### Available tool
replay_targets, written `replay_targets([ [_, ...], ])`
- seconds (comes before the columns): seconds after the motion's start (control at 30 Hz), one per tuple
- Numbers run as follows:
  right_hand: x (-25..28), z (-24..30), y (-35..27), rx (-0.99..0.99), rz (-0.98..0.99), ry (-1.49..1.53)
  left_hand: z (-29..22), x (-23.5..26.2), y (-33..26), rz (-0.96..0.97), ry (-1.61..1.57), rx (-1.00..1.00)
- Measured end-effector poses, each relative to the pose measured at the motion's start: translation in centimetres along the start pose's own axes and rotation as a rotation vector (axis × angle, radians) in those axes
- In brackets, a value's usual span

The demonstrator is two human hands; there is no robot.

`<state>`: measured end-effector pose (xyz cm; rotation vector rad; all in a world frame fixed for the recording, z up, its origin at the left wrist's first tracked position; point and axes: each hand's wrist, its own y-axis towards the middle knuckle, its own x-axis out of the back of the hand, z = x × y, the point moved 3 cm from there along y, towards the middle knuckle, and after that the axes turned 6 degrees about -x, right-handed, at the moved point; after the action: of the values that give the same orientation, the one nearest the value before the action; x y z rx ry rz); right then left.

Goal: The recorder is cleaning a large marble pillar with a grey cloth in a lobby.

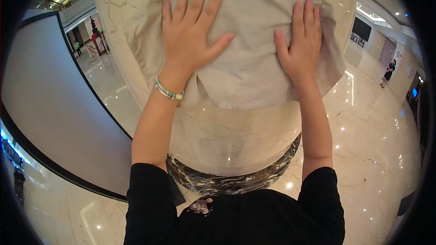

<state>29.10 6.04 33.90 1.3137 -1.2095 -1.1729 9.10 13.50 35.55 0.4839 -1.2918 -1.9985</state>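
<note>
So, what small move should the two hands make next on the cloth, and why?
Probably a short slide of the left hand toward the left edge of the cloth, with the right hand holding it against the rounded marble column: both palms rest on the fabric, which is visibly creased left of the left hand.

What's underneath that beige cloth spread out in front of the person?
The cloth lies against a rounded, pale, marble-like column, whose surface shows above and below it. The part directly beneath is covered, so any marks or dirt there can't be seen.
</note>
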Motion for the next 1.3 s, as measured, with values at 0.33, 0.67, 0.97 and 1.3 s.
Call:
replay_targets([
  [0.33, 1.4, 0.5, -11.8, -0.061, 0.278, 0.024, -6.5, -0.6, -11.8, 0.147, -0.003, 0.097],
  [0.67, 1.1, 0.3, 0.3, 0.004, 0.175, -0.056, -0.2, 0.2, 0.1, 0.062, 0.024, -0.019],
  [0.97, 0.2, -0.7, 3.1, 0.067, -0.036, -0.018, -0.7, 1.0, 3.4, 0.036, 0.127, -0.071],
  [1.3, 0.7, 0.3, -10.5, -0.095, 0.16, 0.003, -6.4, -1.3, -11.8, 0.142, -0.017, 0.109],
])
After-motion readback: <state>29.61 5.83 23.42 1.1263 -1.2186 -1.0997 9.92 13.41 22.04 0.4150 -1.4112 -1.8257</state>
